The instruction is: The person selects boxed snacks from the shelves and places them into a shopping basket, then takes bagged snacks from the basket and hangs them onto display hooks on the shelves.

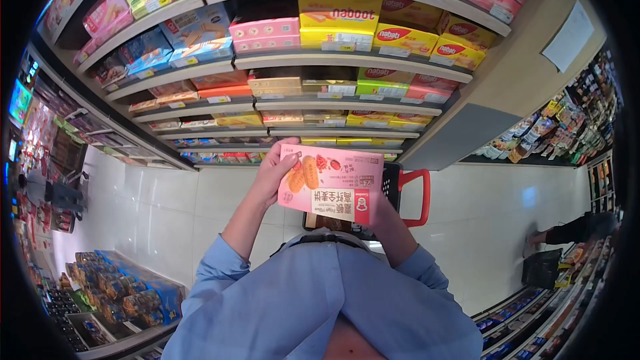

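Observation:
A pink biscuit box (325, 183) is held out in front of my body, its printed face turned up toward me and its lettering upside down. My left hand (275, 172) grips the box's left end, thumb on the printed face and fingers round the far edge. At the lower right corner, my right hand (385, 215) holds the other end; its fingers are hidden behind the box. Beneath the box is a black shopping basket (388, 195) with a red handle (425, 198), partly covered by the box and my arms.
Shelves (280, 61) of boxed wafers and biscuits rise ahead. A grey-and-wood pillar (467, 127) stands right of them. Stacked packs (120, 290) lie at lower left. One person (57, 193) is far left; another person's dark-clothed leg (570, 232) and a black bag (541, 268) are at right.

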The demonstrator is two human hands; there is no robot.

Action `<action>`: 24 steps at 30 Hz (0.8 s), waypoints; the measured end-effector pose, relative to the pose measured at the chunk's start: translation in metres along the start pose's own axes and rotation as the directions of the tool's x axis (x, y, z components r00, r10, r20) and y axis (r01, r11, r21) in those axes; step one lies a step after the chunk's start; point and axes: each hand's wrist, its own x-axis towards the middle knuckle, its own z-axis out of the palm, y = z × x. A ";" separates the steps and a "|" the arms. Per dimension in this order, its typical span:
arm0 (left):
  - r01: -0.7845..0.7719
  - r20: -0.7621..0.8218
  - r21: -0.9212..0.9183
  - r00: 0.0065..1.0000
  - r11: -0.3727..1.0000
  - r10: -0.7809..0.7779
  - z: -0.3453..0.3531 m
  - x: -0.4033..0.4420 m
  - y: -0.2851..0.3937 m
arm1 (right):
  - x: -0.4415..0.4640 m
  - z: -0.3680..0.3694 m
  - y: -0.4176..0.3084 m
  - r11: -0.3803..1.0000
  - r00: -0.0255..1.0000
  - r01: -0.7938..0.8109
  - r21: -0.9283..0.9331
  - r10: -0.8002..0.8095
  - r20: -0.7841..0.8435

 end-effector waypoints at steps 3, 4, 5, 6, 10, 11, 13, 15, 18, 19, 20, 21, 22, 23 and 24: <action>-0.021 -0.110 0.008 0.994 1.000 0.022 -0.018 -0.024 0.015 | -0.011 0.026 0.009 0.978 0.993 0.101 -0.183 -0.111 -0.045; -0.028 -0.105 -0.032 0.994 0.999 0.025 -0.024 -0.033 0.019 | -0.016 0.030 0.013 0.993 0.997 0.066 -0.101 -0.071 -0.043; -0.011 -0.125 -0.031 0.992 0.999 0.007 -0.030 -0.043 0.022 | -0.019 0.033 0.020 0.999 0.999 0.034 -0.018 -0.035 -0.036; 0.005 -0.141 -0.027 0.990 1.000 -0.008 -0.035 -0.051 0.025 | -0.018 0.036 0.030 0.995 0.997 0.074 -0.072 -0.076 -0.032; 0.040 -0.059 -0.111 0.997 0.993 -0.047 -0.050 -0.079 0.042 | -0.005 0.058 0.075 0.899 0.930 0.201 -0.390 -0.300 -0.211; 0.050 -0.019 -0.149 0.998 0.988 -0.054 -0.051 -0.085 0.050 | -0.005 0.061 0.083 0.899 0.917 0.213 -0.382 -0.319 -0.239; 0.063 0.055 -0.173 0.997 0.983 -0.054 -0.053 -0.098 0.060 | -0.007 0.067 0.098 0.897 0.885 0.240 -0.370 -0.359 -0.295; 0.058 0.124 -0.146 0.992 0.988 -0.040 -0.057 -0.109 0.066 | -0.010 0.074 0.111 0.900 0.872 0.237 -0.365 -0.363 -0.329; 0.101 0.163 -0.130 0.983 0.986 -0.080 -0.074 -0.118 0.068 | -0.010 0.074 0.131 0.895 0.853 0.241 -0.376 -0.380 -0.358; 0.104 0.167 -0.134 0.983 0.985 -0.081 -0.079 -0.121 0.068 | -0.008 0.076 0.137 0.891 0.849 0.242 -0.383 -0.386 -0.361; 0.105 0.159 -0.146 0.984 0.984 -0.081 -0.084 -0.124 0.068 | -0.006 0.078 0.141 0.889 0.847 0.241 -0.390 -0.389 -0.363; 0.104 0.151 -0.156 0.985 0.982 -0.081 -0.087 -0.128 0.070 | -0.003 0.081 0.145 0.890 0.849 0.233 -0.392 -0.383 -0.364; 0.102 0.142 -0.163 0.987 0.981 -0.079 -0.091 -0.132 0.073 | 0.000 0.083 0.148 0.892 0.852 0.227 -0.392 -0.377 -0.364; 0.098 0.133 -0.163 0.988 0.982 -0.076 -0.095 -0.135 0.076 | 0.004 0.086 0.151 0.893 0.855 0.222 -0.391 -0.371 -0.362; 0.095 0.125 -0.162 0.989 0.982 -0.075 -0.099 -0.138 0.079 | 0.007 0.090 0.153 0.893 0.868 0.204 -0.401 -0.355 -0.348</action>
